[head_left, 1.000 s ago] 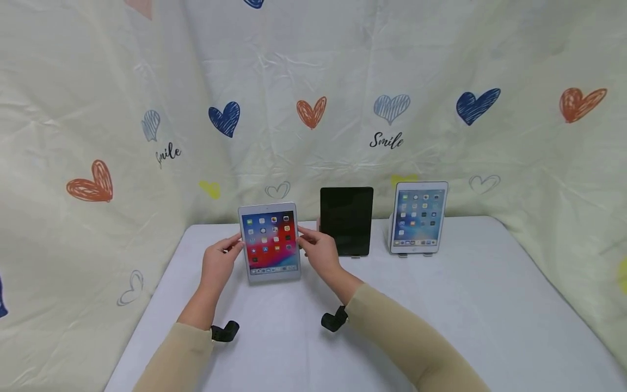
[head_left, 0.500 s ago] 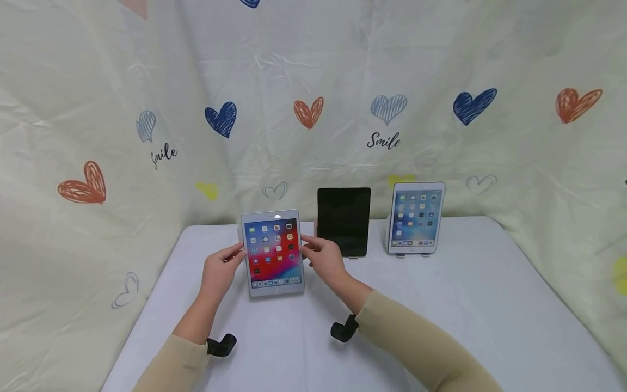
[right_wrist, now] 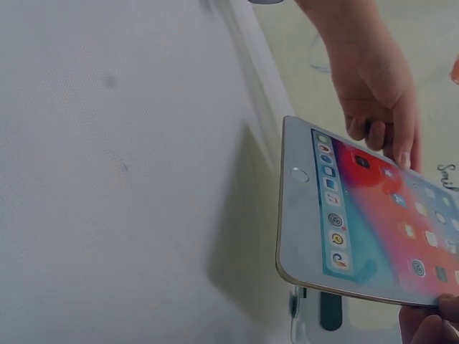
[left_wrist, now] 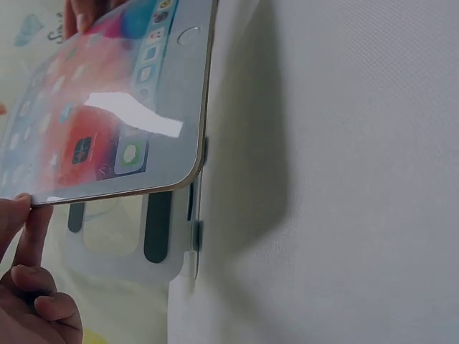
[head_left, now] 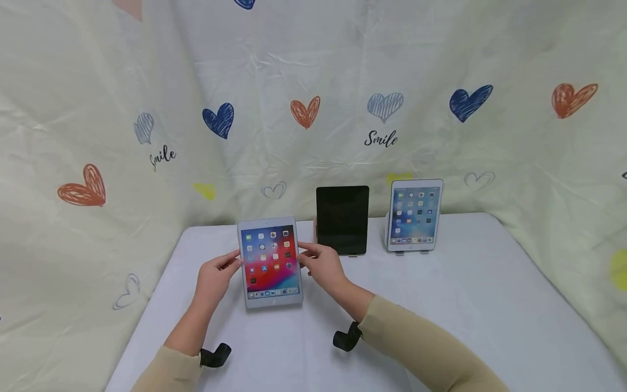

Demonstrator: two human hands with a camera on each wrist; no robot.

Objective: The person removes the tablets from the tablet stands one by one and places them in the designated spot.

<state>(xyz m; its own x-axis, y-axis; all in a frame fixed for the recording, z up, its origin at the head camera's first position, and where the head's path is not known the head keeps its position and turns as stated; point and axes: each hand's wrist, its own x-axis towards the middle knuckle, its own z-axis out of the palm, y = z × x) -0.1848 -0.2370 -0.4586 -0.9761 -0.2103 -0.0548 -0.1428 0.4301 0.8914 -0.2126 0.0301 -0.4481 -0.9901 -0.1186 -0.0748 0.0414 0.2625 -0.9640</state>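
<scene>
A white tablet [head_left: 271,261] with a lit red-and-blue home screen is held upright, leaning back slightly, between both hands. My left hand [head_left: 214,277] pinches its left edge between thumb and fingers. On the opposite edge, my right hand [head_left: 324,268] pinches it the same way. In the left wrist view a pale stand [left_wrist: 125,266] with dark pads shows behind the tablet, with a gap between the two. The tablet's shadow falls on the white tabletop in both wrist views. Its back is hidden.
Right of the held tablet, a black tablet [head_left: 342,220] with a dark screen stands propped up. Farther right, another white tablet [head_left: 415,215] with a blue home screen leans on a stand. A heart-printed curtain [head_left: 313,65] hangs behind the white table [head_left: 441,316].
Both hands have drawn the red-and-blue-screen tablet toward me, away from its stand, so it sits lower in the head view. The other two tablets stay in place.
</scene>
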